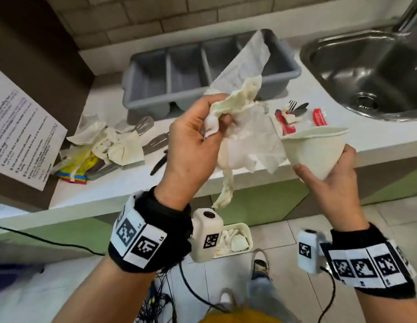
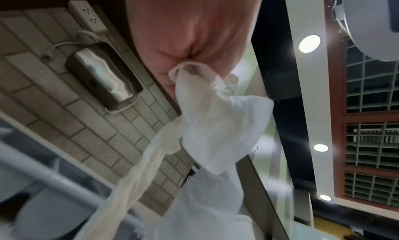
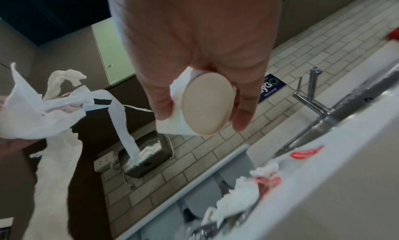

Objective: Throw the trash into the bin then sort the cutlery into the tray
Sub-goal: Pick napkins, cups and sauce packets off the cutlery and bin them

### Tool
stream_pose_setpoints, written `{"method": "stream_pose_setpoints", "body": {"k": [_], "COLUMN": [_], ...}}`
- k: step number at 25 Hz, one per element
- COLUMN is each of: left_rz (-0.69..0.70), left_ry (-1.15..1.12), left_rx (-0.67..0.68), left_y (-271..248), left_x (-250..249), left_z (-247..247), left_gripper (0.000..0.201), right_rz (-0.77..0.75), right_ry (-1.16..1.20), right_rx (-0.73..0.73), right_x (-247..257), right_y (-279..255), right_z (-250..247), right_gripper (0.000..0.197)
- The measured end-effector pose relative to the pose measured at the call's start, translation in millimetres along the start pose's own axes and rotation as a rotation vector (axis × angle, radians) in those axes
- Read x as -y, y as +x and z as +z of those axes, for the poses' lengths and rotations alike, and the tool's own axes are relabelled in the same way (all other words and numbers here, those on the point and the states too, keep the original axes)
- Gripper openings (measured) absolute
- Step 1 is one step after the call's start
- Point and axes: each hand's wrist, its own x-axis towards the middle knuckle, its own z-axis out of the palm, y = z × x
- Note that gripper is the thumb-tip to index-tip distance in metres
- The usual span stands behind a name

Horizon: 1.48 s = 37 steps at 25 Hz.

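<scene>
Your left hand (image 1: 191, 141) grips crumpled napkins (image 1: 247, 127) above the counter (image 1: 226, 176) edge. Your right hand (image 1: 331, 183) holds a paper cup (image 1: 317, 148) just beside them, tray (image 1: 156, 71) behind.

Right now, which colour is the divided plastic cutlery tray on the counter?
Grey; the divided plastic cutlery tray shows best in the head view.

Crumpled white napkins (image 1: 247, 127), one strip hanging down, are held above the white counter (image 1: 109, 190) edge. A white paper cup (image 1: 317, 150), tilted, is just right of them. The grey four-compartment tray (image 1: 156, 73) sits at the counter's rear. More napkins (image 1: 114, 143), a yellow wrapper (image 1: 79, 166), red sachets (image 1: 319, 116) and cutlery (image 1: 154, 141) lie before the tray. A white bin (image 1: 244, 231) stands below the counter.
</scene>
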Motion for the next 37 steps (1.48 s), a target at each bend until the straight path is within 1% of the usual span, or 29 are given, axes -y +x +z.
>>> {"method": "stream_pose_setpoints", "body": {"k": [2,4,6,8,10,13,15,16,19,21,23,26,27,29,31,33,35,37], "left_rz": [-0.073,-0.144,-0.211,-0.261,-0.288,-0.253,-0.202,-0.195,-0.268,-0.405,-0.522,-0.670,-0.709,-0.767,-0.781,-0.774,-0.723,-0.626], "left_ry": [0.011,0.036,0.028,0.056,0.136,0.250,0.314,0.340,0.425,0.478,0.541,0.667,0.714,0.808,0.895,0.952,0.999,1.053], "left_rx": [0.031,0.064,0.127,0.167,0.167,0.239,0.319,0.360,0.477,0.540,0.625,0.877,0.961,1.088,1.168,1.189,1.198,1.235], "left_y": [-30,-58,-84,-109,-128,-160,-184,-198,-239,-262,-287,-317,-325,-334,-341,-341,-340,-339], "left_x": [21,44,72,109,148,216,273,302,390,440,490,556,576,605,628,645,665,685], "left_z": [-3,-1,4,12,23,43,63,73,99,107,116,122,124,126,130,135,140,146], "left_gripper": [0.037,0.044,0.049,0.043,0.042,0.049,0.054,0.052,0.046,0.046,0.045,0.045,0.045,0.050,0.053,0.052,0.046,0.043], "right_rz": [0.066,0.135,0.206,0.296,0.377,0.496,0.539,0.547,0.581,0.591,0.574,0.557,0.547,0.511,0.499,0.496,0.449,0.369], "right_ry": [-0.012,-0.023,-0.036,-0.060,-0.080,-0.079,-0.100,-0.106,-0.057,-0.055,-0.089,-0.203,-0.241,-0.292,-0.333,-0.379,-0.425,-0.516], "right_rx": [0.022,0.050,0.072,0.107,0.148,0.217,0.248,0.269,0.332,0.380,0.425,0.609,0.646,0.666,0.669,0.686,0.723,0.792], "right_x": [-20,-44,-77,-118,-162,-232,-287,-316,-396,-437,-486,-541,-557,-579,-597,-607,-620,-628], "right_y": [-28,-51,-68,-80,-84,-84,-76,-71,-58,-53,-51,-51,-51,-48,-42,-35,-28,-26], "right_z": [7,15,25,37,51,75,97,109,151,179,207,240,249,264,280,294,308,316], "right_gripper": [0.075,0.074,0.071,0.070,0.071,0.073,0.074,0.074,0.080,0.081,0.072,0.051,0.048,0.049,0.049,0.048,0.043,0.036]}}
